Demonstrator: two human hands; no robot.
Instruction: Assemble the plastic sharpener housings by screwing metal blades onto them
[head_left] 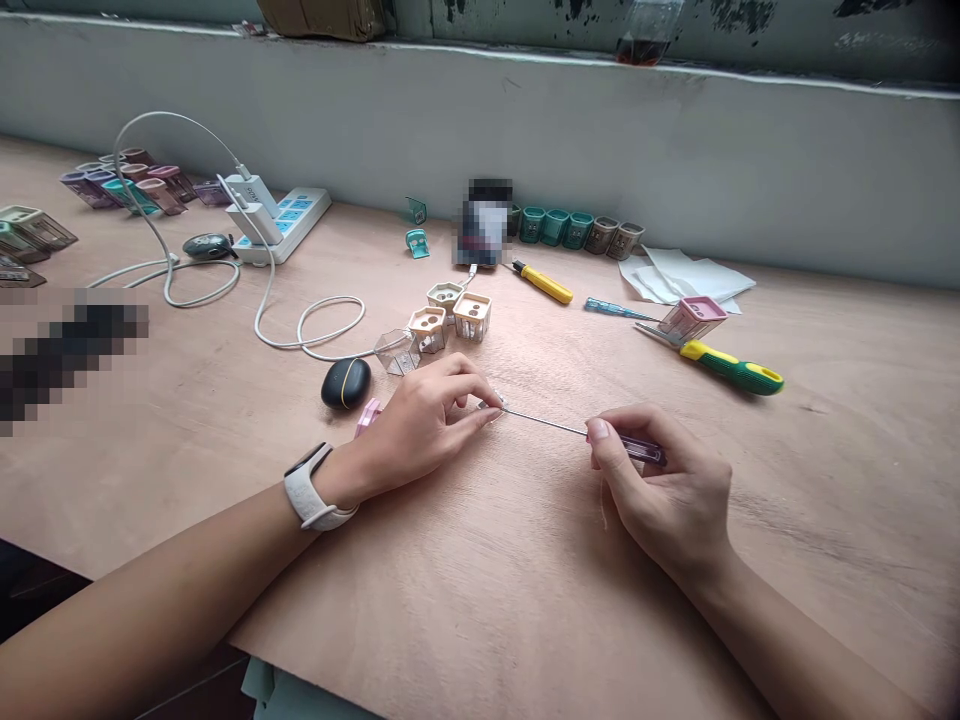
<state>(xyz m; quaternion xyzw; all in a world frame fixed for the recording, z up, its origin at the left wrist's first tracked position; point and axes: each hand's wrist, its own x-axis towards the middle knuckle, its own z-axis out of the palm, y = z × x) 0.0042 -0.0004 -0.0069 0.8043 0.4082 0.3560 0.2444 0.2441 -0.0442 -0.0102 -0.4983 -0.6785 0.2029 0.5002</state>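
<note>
On the table (pixel 480 610), a small clear part (pixel 491 408) is pinched by the left hand (pixel 416 425), and a thin screwdriver (pixel 570 428), pinched by the right hand (pixel 664 490), is held with its tip at that part. Four small cases (pixel 454 318) stand just beyond, and a finished-looking row of cases (pixel 577 230) is lined up farther off.

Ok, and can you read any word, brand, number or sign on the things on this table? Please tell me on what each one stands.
No text can be read clearly.
Power strip: small blue marks, too small to read.
White charger: faint print, too small to read.
Blurred object: too blurred to read.
</note>
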